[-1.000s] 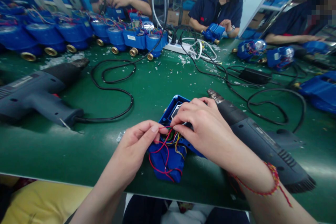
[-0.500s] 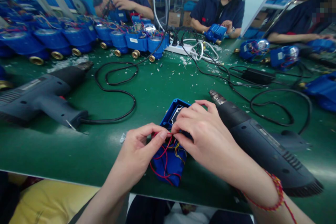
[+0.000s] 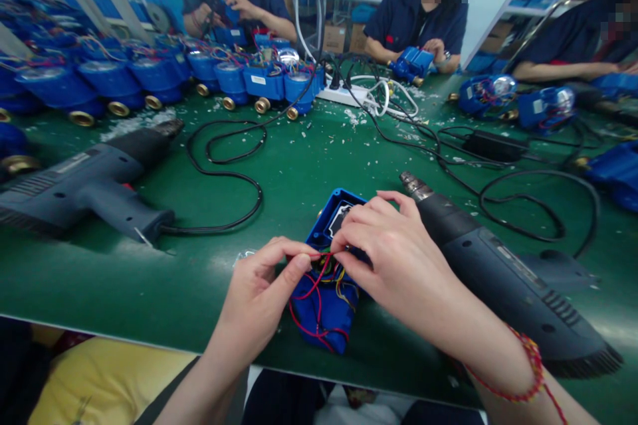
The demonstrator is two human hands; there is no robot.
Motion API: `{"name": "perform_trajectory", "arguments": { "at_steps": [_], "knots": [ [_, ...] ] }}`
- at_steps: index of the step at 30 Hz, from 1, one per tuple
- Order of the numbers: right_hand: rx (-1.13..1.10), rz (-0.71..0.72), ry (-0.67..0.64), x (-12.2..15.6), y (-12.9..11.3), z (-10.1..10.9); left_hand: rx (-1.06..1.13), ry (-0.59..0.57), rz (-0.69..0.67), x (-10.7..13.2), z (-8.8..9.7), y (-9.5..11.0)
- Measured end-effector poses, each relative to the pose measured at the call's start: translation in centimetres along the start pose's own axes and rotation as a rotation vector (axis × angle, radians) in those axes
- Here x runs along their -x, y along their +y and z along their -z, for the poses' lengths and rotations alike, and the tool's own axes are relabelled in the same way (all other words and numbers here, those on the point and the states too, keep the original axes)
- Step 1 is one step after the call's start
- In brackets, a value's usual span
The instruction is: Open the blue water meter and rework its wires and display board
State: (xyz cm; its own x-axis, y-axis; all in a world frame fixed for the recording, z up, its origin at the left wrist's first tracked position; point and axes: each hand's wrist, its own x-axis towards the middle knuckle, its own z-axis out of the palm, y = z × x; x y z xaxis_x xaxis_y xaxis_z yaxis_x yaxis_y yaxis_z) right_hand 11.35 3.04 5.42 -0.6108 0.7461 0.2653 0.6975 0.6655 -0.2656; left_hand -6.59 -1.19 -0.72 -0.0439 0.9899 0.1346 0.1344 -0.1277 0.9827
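Between the fingertips of both hands a red wire (image 3: 323,254) is stretched. My left hand (image 3: 264,289) pinches it with thumb and forefinger from the left. From the right, my right hand (image 3: 386,246) grips it with thumb and forefinger, its other fingers bent above. Beneath them lies an opened blue housing (image 3: 323,315) with red, yellow and black wires looping out of it. Its box-like upper part (image 3: 326,216) shows a black and white piece inside, partly covered by my right hand. The exact wire ends are hidden by my fingertips.
A heat gun (image 3: 94,179) lies at left, another heat gun (image 3: 488,279) close by my right forearm. Several blue meter bodies (image 3: 154,83) with brass fittings line the back left. A white power strip (image 3: 343,94) and black cables (image 3: 259,192) cross the green table. Co-workers sit opposite.
My hands keep the red wire pinched, and a little more of it shows between them. The whole view has shifted slightly. One co-worker's hand at the back has lifted a blue part.
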Motion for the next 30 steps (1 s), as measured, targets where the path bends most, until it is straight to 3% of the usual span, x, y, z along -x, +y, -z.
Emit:
{"name": "perform_trajectory", "arguments": {
  "at_steps": [6, 10, 14, 17, 21, 27, 30],
  "knots": [
    [0.001, -0.023, 0.009, 0.1, 0.0, -0.1, 0.033, 0.158, -0.026, 0.7, 0.6, -0.8],
    [0.01, -0.039, 0.024, 0.1, 0.0, -0.2, -0.096, 0.357, -0.232, 1.8, 0.5, -0.5],
    [0.013, -0.043, 0.033, 0.1, 0.0, -0.1, -0.343, 0.223, -0.434, 2.6, 0.2, 0.3],
    [-0.032, 0.003, 0.015, 0.4, -0.2, 0.2, -0.52, 0.173, -0.478, 2.5, 0.0, 0.4],
    [-0.075, 0.119, -0.03, 0.8, -0.6, 0.4, -0.451, 0.175, -0.363, 2.0, -0.3, 0.1],
    [0.015, 0.052, -0.114, 0.2, -0.7, 0.1, -0.057, 0.069, 0.11, 1.8, -0.4, 0.5],
    [0.031, 0.047, -0.137, 0.0, -0.8, 0.0, 0.078, 0.014, 0.261, 1.6, -0.2, 0.7]
  ]
}}
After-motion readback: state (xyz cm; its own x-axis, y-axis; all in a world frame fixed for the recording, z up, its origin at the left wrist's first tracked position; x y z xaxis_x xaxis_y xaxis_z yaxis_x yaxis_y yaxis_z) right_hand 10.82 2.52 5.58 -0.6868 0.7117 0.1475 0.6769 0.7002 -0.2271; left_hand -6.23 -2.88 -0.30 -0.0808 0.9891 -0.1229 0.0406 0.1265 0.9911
